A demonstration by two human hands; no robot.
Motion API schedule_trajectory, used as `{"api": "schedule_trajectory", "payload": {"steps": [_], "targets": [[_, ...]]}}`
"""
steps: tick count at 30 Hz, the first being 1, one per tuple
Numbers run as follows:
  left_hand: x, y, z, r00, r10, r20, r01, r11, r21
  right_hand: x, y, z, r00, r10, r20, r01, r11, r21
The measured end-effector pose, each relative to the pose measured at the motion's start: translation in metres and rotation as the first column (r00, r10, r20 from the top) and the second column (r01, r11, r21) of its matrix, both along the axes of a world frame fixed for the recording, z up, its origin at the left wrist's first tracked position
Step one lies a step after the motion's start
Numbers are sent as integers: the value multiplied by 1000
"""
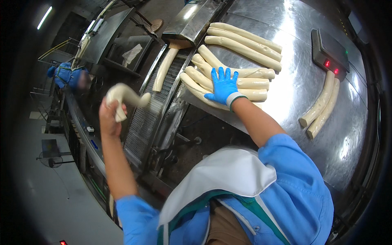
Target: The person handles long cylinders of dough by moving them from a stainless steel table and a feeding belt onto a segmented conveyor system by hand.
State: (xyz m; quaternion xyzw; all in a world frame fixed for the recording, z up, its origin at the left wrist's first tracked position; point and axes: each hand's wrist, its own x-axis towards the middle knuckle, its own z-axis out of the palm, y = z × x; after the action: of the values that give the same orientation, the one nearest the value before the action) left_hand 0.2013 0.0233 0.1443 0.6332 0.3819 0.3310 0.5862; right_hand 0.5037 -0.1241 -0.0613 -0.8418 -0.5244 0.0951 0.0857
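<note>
My left hand [111, 121], bare, grips a cream-coloured, dough-like roll [120, 92] near one end. The roll bends over in the air and its far end is blurred. My right hand [225, 87], in a blue glove, lies palm down with fingers spread across several similar rolls [255, 83] on a steel table [294, 88]. Beyond it, three more rolls [245, 46] rest side by side. Another roll [165, 70] lies on a mesh conveyor belt [144, 122] left of the table, its far end beneath a metal housing [193, 21].
A scale [330, 49] with a lit red display stands at the table's right, and two rolls [321, 102] lie beside it. A dark gap separates the table's near edge from my body. Farther left, a person in blue [67, 75] is near a long rail [82, 127].
</note>
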Motion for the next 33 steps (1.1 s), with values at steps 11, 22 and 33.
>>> {"api": "schedule_trajectory", "payload": {"steps": [11, 22, 33], "targets": [[165, -14, 78, 731, -501, 462, 547, 836, 42, 5, 0, -4, 998, -32, -48, 33, 999, 5], [96, 26, -164, 894, 105, -436, -85, 994, 67, 8, -4, -3, 999, -45, -12, 45, 999, 18], [-65, 66, -229, 405, 318, -857, 41, 930, 364, 33, -2, 5, 992, 107, -64, -105, 994, 31]]}}
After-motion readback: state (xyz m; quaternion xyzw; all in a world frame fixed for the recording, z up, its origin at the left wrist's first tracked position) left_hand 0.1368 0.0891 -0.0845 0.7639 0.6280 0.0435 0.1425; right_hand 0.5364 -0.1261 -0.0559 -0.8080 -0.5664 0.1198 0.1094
